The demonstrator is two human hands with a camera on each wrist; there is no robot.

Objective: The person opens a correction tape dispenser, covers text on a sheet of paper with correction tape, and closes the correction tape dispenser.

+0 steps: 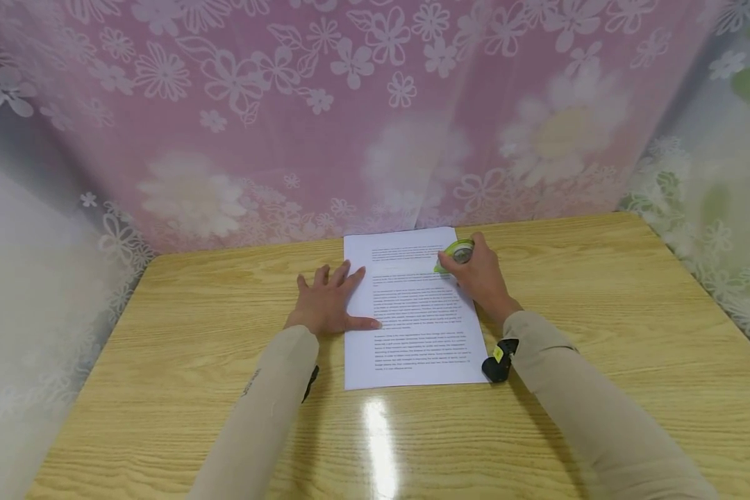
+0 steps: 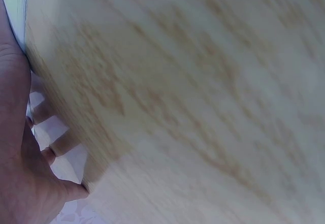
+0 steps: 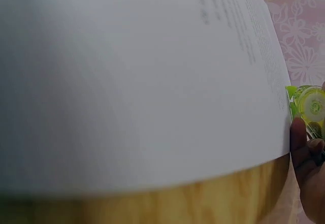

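Dark print [image 1: 420, 351] stripes a white paper sheet [image 1: 359, 357], a rounded plastic dispenser [image 3: 309, 104] is lime-green, far pink cloth [image 1: 325, 132] is white-flowered.

A sheet of paper [image 1: 415, 316] lies on a worktop [image 1: 181, 333], its far edge near a cloth [image 1: 325, 125] hanging behind. More cloth flanks the worktop at left and right. A left hand [image 1: 328, 298] straddles the sheet's left edge, its thumb reaching over the page. Opposite, a right hand [image 1: 484, 278] holds a tape dispenser [image 1: 455, 255] at the sheet's far right portion, beside the right edge and beyond most of the printed lines.
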